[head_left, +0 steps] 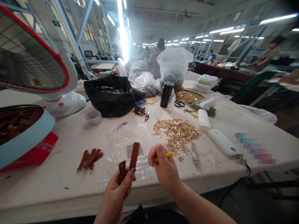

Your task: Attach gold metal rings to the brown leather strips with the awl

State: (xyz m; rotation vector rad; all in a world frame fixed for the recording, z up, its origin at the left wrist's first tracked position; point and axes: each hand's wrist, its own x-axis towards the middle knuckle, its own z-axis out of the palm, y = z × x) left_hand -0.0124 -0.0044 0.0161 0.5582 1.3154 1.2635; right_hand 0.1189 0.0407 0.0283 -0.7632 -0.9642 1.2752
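Several brown leather strips (134, 156) are pinched in my left hand (120, 186), one standing upright above the thumb with a small metal ring at its lower end. My right hand (163, 166) is closed around a yellow-handled tool (166, 156), whose thin metal shaft points left to the base of that strip. Below both hands lies a clear plastic sheet (112, 149) with a small greyish square (140, 149) on it. A pile of gold metal rings (175, 132) spreads beyond my right hand. To the left is a small stack of brown strips with rings (90, 158).
A fan (63, 104) and a blue round tin of brown strips (35, 133) stand at the left. Further back are a black bag (109, 96), a black cylinder (166, 95), scissors (179, 103) and yellow-handled pliers (193, 114). A white case (221, 142) lies right.
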